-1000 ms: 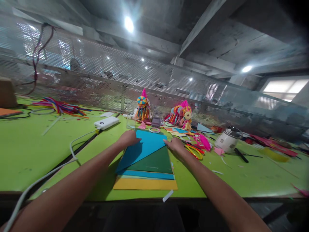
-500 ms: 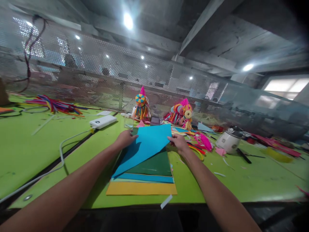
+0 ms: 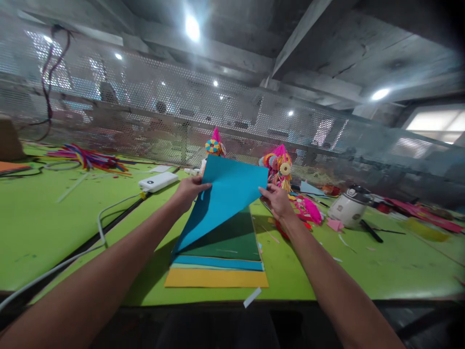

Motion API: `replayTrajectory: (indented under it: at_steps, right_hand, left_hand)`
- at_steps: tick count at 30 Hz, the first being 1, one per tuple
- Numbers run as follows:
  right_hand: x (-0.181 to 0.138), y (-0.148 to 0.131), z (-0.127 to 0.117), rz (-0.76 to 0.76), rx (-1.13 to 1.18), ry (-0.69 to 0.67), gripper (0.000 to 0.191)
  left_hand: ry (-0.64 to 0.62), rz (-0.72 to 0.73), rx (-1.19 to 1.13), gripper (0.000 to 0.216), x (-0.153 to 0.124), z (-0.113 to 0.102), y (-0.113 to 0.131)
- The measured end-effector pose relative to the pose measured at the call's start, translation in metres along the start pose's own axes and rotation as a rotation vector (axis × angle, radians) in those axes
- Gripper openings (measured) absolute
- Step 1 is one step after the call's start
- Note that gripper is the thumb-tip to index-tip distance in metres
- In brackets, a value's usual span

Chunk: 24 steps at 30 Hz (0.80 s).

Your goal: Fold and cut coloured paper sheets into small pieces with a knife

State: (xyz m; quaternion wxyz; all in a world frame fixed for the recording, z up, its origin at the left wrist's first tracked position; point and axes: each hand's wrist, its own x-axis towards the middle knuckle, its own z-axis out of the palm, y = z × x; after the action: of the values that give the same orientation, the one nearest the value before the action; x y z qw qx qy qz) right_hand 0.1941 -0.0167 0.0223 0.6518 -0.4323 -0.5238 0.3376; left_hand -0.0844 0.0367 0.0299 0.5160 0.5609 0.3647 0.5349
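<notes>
Left hand (image 3: 189, 190) and right hand (image 3: 279, 199) grasping opposite sides of a plain blue sheet (image 3: 234, 182), tilted, its far end raised, above a dark green sheet (image 3: 228, 240) near the tabletop's (image 3: 290, 278) near edge

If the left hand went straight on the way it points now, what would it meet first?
Probably the blue sheet, whose left edge the left hand holds; beyond that, the depth is unclear.
</notes>
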Motion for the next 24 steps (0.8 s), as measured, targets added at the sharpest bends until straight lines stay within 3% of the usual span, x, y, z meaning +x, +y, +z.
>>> replayTrajectory:
  at_steps: [4, 6, 9, 11, 14, 16, 18, 24]
  right_hand:
    - [0.01, -0.038, -0.009, -0.124, -0.05, 0.029, 0.035]
    - [0.004, -0.059, -0.016, -0.324, -0.134, 0.076, 0.03]
    - [-0.023, -0.073, -0.026, -0.498, -0.402, 0.069, 0.019]
    - [-0.047, -0.064, -0.029, -0.589, -0.582, 0.018, 0.015]
    - [-0.077, -0.03, -0.028, -0.727, -0.75, -0.209, 0.014]
    - [-0.09, -0.006, -0.027, -0.751, -0.815, -0.332, 0.018]
    - [-0.097, 0.008, -0.025, -0.753, -0.892, -0.431, 0.021]
    - [-0.102, 0.01, -0.023, -0.785, -1.079, -0.583, 0.026]
  left_hand:
    - [0.044, 0.444, 0.022, 0.042, 0.007, 0.007, 0.047]
    - [0.036, 0.654, 0.123, 0.03, 0.007, 0.006, 0.067]
    - [0.065, 0.841, 0.302, 0.017, -0.001, -0.005, 0.076]
    - [0.017, 0.847, 0.446, 0.015, -0.011, -0.016, 0.065]
    - [-0.161, 0.811, 0.622, 0.013, -0.029, -0.034, 0.032]
    - [-0.341, 0.764, 0.728, 0.015, -0.042, -0.043, 0.012]
    - [-0.424, 0.728, 0.825, 0.021, -0.053, -0.049, 0.001]
    - [-0.576, 0.705, 1.011, 0.031, -0.07, -0.059, -0.011]
